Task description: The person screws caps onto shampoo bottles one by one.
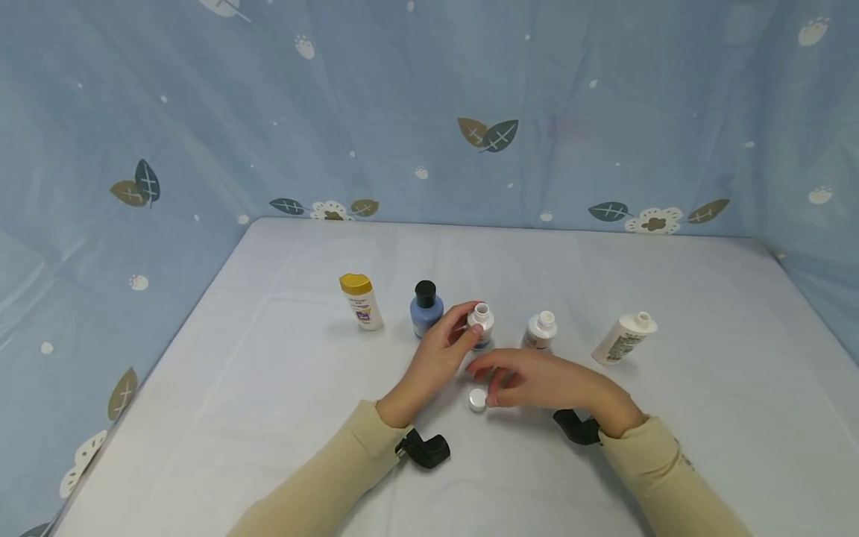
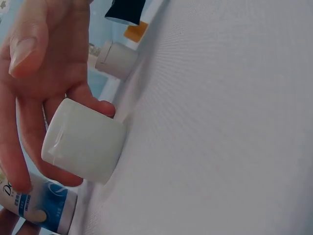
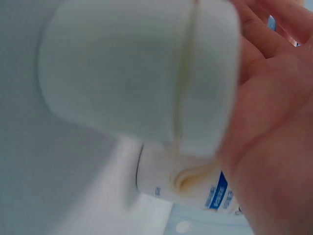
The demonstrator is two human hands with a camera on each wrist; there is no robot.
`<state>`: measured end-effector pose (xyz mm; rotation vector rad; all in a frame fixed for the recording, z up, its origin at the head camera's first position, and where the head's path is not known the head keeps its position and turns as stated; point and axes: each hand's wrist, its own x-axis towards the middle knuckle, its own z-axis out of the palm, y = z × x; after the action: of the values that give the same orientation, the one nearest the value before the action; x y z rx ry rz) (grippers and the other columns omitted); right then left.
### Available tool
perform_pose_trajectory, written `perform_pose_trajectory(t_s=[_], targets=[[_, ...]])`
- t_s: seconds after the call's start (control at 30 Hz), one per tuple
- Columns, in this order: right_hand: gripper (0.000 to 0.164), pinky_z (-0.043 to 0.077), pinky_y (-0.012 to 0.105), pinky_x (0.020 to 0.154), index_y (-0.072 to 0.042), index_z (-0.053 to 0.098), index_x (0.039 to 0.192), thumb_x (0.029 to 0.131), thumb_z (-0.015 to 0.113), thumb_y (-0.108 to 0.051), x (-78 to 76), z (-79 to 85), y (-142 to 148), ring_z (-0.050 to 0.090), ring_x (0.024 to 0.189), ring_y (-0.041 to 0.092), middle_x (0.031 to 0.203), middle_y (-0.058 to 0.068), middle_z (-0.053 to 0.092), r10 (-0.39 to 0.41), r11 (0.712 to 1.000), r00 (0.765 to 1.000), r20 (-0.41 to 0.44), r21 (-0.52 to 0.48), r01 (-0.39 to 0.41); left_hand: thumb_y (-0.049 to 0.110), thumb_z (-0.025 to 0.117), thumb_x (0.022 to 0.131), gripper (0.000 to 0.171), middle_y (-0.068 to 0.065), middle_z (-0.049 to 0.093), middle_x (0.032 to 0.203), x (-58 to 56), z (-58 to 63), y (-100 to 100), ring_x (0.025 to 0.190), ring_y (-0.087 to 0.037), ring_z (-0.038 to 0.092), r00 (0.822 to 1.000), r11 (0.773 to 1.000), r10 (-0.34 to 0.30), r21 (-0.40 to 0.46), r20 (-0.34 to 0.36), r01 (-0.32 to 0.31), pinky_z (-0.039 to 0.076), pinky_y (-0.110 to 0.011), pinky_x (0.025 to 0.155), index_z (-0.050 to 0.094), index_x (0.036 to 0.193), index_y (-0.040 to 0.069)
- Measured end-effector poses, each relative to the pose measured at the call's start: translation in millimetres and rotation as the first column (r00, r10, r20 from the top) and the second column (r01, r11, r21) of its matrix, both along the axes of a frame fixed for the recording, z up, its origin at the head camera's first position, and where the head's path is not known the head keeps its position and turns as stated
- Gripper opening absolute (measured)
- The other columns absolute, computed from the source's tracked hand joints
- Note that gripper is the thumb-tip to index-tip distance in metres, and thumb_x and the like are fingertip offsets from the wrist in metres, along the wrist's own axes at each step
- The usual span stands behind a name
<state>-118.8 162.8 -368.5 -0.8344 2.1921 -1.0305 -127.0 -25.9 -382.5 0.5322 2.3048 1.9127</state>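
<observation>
In the head view, my left hand (image 1: pixel 432 358) grips a small white bottle (image 1: pixel 482 319) whose threaded neck is bare. Part of that bottle, with a blue label (image 2: pixel 51 205), shows low in the left wrist view. A white cap (image 1: pixel 477 400) stands on the table in front of it. My right hand (image 1: pixel 537 379) hovers low beside the cap, its fingers loosely bent. In the left wrist view, some of those fingers hang behind the cap (image 2: pixel 85 142); whether they touch it is unclear. The cap (image 3: pixel 132 68) looms large and blurred in the right wrist view.
Left of the held bottle stand a blue bottle (image 1: pixel 426 317) with a black cap and a white bottle (image 1: pixel 365 309) with a yellow cap. To its right are an uncapped white bottle (image 1: pixel 540 330) and a leaning white bottle (image 1: pixel 620 343). A patterned blue curtain (image 1: pixel 403 97) rises behind the table.
</observation>
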Motion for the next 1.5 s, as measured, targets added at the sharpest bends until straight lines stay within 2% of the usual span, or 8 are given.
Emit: perform_pose_trajectory(t_s=[0.07,0.27,0.57,0.83,0.97,1.2,1.37,1.5], targets=[[0.046,0.046,0.027,0.075,-0.018,0.051,0.124,0.082,0.063,-0.033,0.4,-1.6,0,0.056,0.088,0.007,0.109,-0.009,0.056,0.009,1.0,1.0,-0.018,0.01,-0.009,0.013,0.049,0.092,0.036,-0.008,0.05,0.122,3.7,9.3,1,0.111,-0.021,0.047,1.0,1.0,-0.005,0.001,0.007,0.005,0.038,-0.034,0.091,0.045,0.127,0.006],[0.042,0.045,0.026,0.075,-0.02,0.054,0.12,0.081,0.065,-0.033,3.3,-2.3,-4,0.054,0.087,0.008,0.102,-0.01,0.057,0.02,0.999,0.999,-0.044,0.03,-0.018,0.011,0.049,0.092,0.035,-0.012,0.05,0.118,4.3,7.9,1,0.107,-0.02,0.049,0.999,0.998,-0.037,0.049,0.031,0.036,0.04,-0.033,0.089,0.043,0.125,0.003],[0.028,0.045,0.025,0.07,-0.023,0.061,0.105,0.079,0.068,-0.018,4.3,-7.5,-13,0.052,0.081,0.009,0.096,-0.011,0.056,0.056,0.998,0.982,-0.182,0.049,-0.048,0.022,0.052,0.091,0.035,0.002,0.05,0.12,-7.6,-22.5,1,0.109,-0.01,0.048,0.997,0.994,-0.039,0.1,0.064,0.032,0.039,-0.027,0.091,0.046,0.126,0.017],[0.027,0.044,0.024,0.068,-0.023,0.062,0.102,0.078,0.069,-0.016,2.4,-12.8,-13,0.051,0.078,0.008,0.093,-0.013,0.055,0.053,0.998,0.976,-0.213,0.046,-0.045,0.028,0.051,0.091,0.037,0.003,0.049,0.122,-10.1,-28.6,1,0.111,-0.01,0.047,0.998,0.994,-0.043,0.1,0.052,0.037,0.04,-0.028,0.09,0.045,0.127,0.019],[0.024,0.044,0.023,0.067,-0.023,0.062,0.104,0.08,0.067,-0.022,1.3,-13.7,-13,0.051,0.076,0.005,0.09,-0.014,0.056,0.031,0.999,0.977,-0.213,0.042,-0.023,0.024,0.051,0.092,0.033,0.004,0.051,0.121,-11.8,-26.8,1,0.112,-0.008,0.046,0.995,0.989,-0.069,0.139,0.069,0.059,0.039,-0.027,0.091,0.046,0.123,0.019],[0.028,0.046,0.024,0.065,-0.02,0.061,0.109,0.084,0.061,-0.033,1.6,-3.4,-9,0.055,0.075,0.006,0.088,-0.014,0.059,-0.045,0.999,0.985,-0.168,0.019,0.048,0.012,0.047,0.093,0.032,-0.007,0.048,0.124,-5.9,-7.8,-2,0.116,-0.015,0.043,0.986,0.97,-0.149,0.203,0.075,0.131,0.033,-0.031,0.097,0.042,0.124,0.007],[0.027,0.047,0.026,0.073,-0.019,0.06,0.114,0.087,0.059,-0.024,2.0,7.0,-6,0.056,0.084,0.004,0.098,-0.014,0.059,-0.131,0.991,0.956,-0.263,-0.065,0.118,0.018,0.046,0.094,0.036,-0.003,0.048,0.125,-3.2,-0.7,-2,0.114,-0.012,0.044,0.987,0.985,-0.134,0.117,0.09,0.123,0.034,-0.031,0.095,0.041,0.129,0.011],[0.028,0.046,0.026,0.077,-0.021,0.059,0.115,0.087,0.058,-0.02,3.1,13.6,-6,0.056,0.088,0.004,0.107,-0.013,0.057,-0.2,0.977,0.933,-0.299,-0.127,0.169,0.019,0.047,0.094,0.038,-0.004,0.048,0.126,-3.7,-0.2,-2,0.113,-0.012,0.046,0.986,0.985,-0.135,0.118,0.102,0.123,0.038,-0.03,0.092,0.042,0.131,0.013]])
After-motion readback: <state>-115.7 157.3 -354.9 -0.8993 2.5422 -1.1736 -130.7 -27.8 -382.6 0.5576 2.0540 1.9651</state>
